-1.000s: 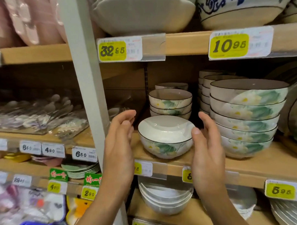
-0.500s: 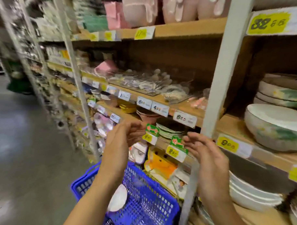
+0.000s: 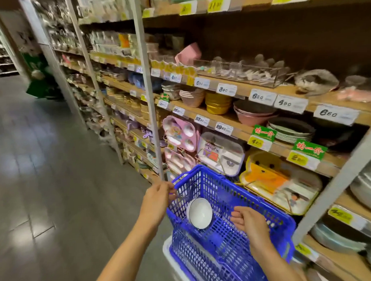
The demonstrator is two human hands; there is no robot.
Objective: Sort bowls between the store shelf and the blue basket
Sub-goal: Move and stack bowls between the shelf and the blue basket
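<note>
A blue plastic basket [image 3: 224,252] stands low in front of the store shelf [image 3: 245,136]. One white bowl [image 3: 199,213] with a dark rim lies tilted on its side inside it, against the left wall. My left hand [image 3: 158,196] is closed on the basket's left rim. Hovering over the basket's inside, just right of the bowl, my right hand [image 3: 249,223] has its fingers loosely curled and holds nothing. Pale stacked bowls [image 3: 367,189] show on the shelf at the far right.
The basket rests on a white stand [image 3: 166,251]. The shelves hold pink bowls [image 3: 253,115], yellow bowls [image 3: 218,102], plates [image 3: 289,130] and children's trays [image 3: 220,152]. A grey upright post [image 3: 337,187] rises right of the basket. The aisle floor [image 3: 45,176] lies to the left.
My view swung left and down from the green-flower bowls to the basket. Both hands dropped from shelf height; the left closed on the basket's rim, the right came over the inside.
</note>
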